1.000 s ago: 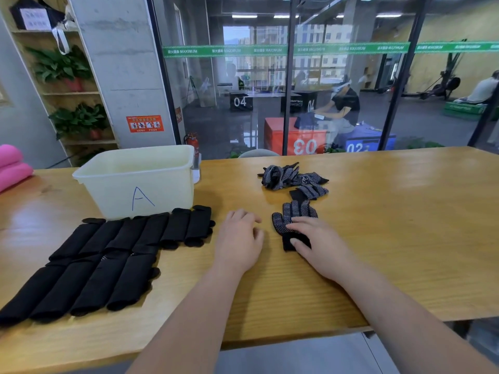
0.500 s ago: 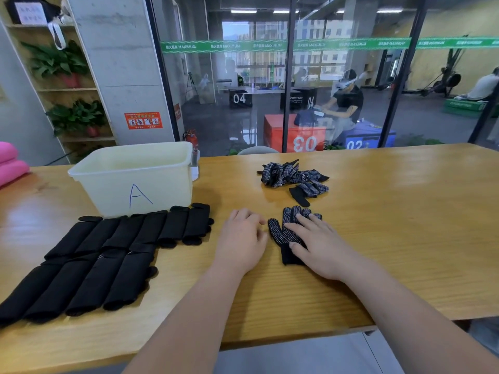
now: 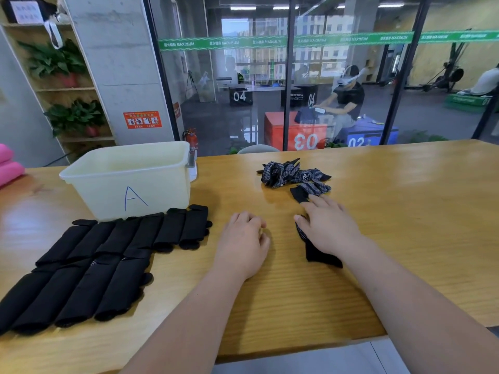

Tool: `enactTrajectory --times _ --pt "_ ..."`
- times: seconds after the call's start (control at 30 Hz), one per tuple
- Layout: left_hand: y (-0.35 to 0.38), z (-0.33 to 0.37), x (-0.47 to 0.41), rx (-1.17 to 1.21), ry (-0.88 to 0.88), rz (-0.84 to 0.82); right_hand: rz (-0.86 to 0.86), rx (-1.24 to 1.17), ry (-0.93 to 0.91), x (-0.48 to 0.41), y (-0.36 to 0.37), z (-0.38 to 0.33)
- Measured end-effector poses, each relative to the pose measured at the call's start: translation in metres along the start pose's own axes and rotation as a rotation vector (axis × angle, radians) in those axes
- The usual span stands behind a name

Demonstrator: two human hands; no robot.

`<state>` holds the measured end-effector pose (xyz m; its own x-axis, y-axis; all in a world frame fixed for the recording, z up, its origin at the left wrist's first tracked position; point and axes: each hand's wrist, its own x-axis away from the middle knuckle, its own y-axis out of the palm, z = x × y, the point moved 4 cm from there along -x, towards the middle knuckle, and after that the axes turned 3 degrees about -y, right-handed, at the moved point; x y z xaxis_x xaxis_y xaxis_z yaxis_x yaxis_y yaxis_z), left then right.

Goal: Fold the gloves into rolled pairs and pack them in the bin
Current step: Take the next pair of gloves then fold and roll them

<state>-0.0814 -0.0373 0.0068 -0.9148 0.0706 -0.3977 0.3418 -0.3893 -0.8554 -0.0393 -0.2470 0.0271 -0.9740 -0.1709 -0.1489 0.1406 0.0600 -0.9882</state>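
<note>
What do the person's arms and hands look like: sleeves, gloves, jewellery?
The left forearm and right forearm are bare, with no sleeve showing up to the frame edge. The left hand and right hand wear no glove; no watch, bracelet or ring is visible.

The scene is bright and even — ceiling lights (image 3: 243,8) and daylight through the glass wall (image 3: 351,76). The table (image 3: 405,211) shows soft glare, shadows are weak. Edges bend from the wide lens; focus is sharp.
</note>
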Motion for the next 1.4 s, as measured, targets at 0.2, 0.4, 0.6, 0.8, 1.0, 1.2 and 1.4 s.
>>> enactTrajectory --times 0.2,0.4,0.6,0.8,1.0,1.2,1.4 --pt "0.001 -0.002 -0.001 0.011 -0.009 0.019 -0.168 -0.01 -0.007 -0.033 0.019 -0.015" --pt "0.003 -0.004 -0.003 0.005 -0.009 0.039 -0.067 0.017 -0.17 -0.023 0.02 -0.038" --pt "0.0 -0.005 -0.003 0.012 -0.023 0.081 0.048 -0.179 -0.394 -0.003 0.004 -0.051" --pt "-0.003 -0.004 -0.003 -0.015 -0.029 0.028 0.334 -0.472 -0.367 0.007 -0.009 -0.038" --pt "-0.003 -0.01 -0.006 0.053 -0.076 -0.029 0.351 -0.37 -0.087 0.027 -0.001 -0.009" --pt "-0.006 -0.011 -0.004 0.061 -0.066 0.058 0.246 -0.409 -0.082 0.041 0.012 -0.008" --pt "-0.035 0.001 0.004 0.367 -0.066 0.087 0.254 -0.476 -0.049 0.037 0.011 -0.006"
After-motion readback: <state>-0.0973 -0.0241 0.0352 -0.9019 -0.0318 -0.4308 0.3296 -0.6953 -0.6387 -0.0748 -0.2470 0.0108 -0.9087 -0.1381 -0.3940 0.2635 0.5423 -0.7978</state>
